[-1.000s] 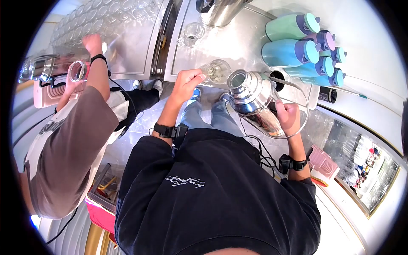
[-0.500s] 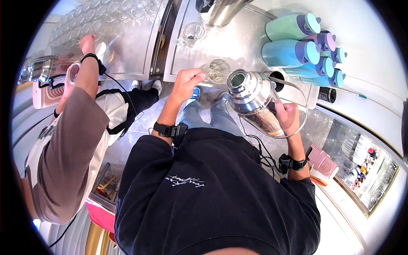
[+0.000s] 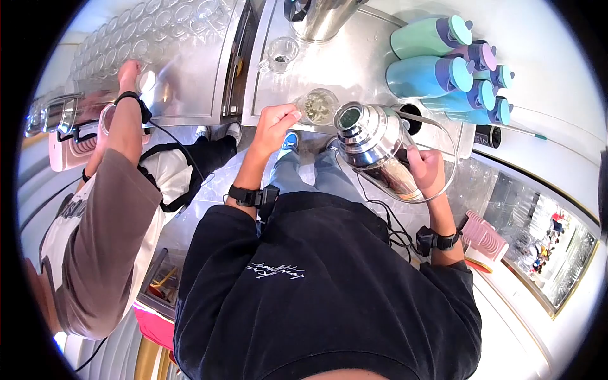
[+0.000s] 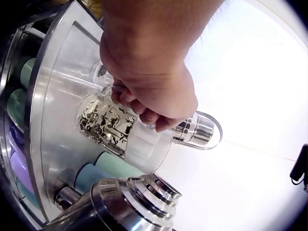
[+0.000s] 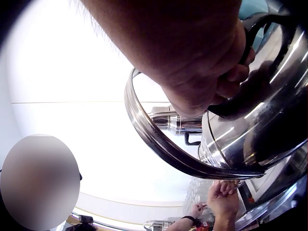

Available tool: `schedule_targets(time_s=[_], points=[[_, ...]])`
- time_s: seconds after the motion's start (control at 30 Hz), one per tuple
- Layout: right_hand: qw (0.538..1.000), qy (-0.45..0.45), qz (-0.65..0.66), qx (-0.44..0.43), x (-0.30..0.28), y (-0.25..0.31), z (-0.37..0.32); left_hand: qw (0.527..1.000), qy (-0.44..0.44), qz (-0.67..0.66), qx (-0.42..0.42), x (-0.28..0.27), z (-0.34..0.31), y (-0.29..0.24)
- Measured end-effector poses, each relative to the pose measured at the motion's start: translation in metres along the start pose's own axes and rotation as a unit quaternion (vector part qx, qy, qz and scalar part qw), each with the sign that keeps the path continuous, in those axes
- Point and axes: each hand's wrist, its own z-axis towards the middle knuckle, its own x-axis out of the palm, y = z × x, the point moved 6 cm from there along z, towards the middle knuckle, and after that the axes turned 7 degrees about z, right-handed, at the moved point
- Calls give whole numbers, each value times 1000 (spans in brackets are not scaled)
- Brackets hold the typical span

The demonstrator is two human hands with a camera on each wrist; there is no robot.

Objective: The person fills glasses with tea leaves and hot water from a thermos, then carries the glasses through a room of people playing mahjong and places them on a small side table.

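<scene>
My left hand (image 3: pixel 277 126) grips the handle of a clear glass mug (image 3: pixel 320 106) at the counter's front edge. Dark tea leaves (image 4: pixel 108 122) float in pale liquid inside it, as the left wrist view shows. My right hand (image 3: pixel 425 171) holds a shiny steel vacuum flask (image 3: pixel 380 142) by its dark side handle. The flask leans with its open mouth (image 3: pixel 348 118) towards the mug, close beside its rim. A metal carrying hoop (image 5: pixel 163 149) hangs off the flask around my right wrist.
A second glass mug (image 3: pixel 282 52) with dark bits and a steel jug (image 3: pixel 323 19) stand on the steel counter (image 3: pixel 348 69). Several pastel flasks (image 3: pixel 421 77) lie at the right. At the left, another person's arm (image 3: pixel 128 114) reaches towards rows of glass mugs (image 3: pixel 136 31).
Both my hands keep their hold on the mug and the flask with hardly any movement. The other person's hand at the left has drawn slightly down. The head view has shifted a little.
</scene>
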Motion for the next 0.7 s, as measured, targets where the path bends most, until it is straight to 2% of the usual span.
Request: schedule_targets(time_s=[0.7], points=[[1000,-1,6,7,2,-1,2,1000,4,-13,17,-2,2,-1]])
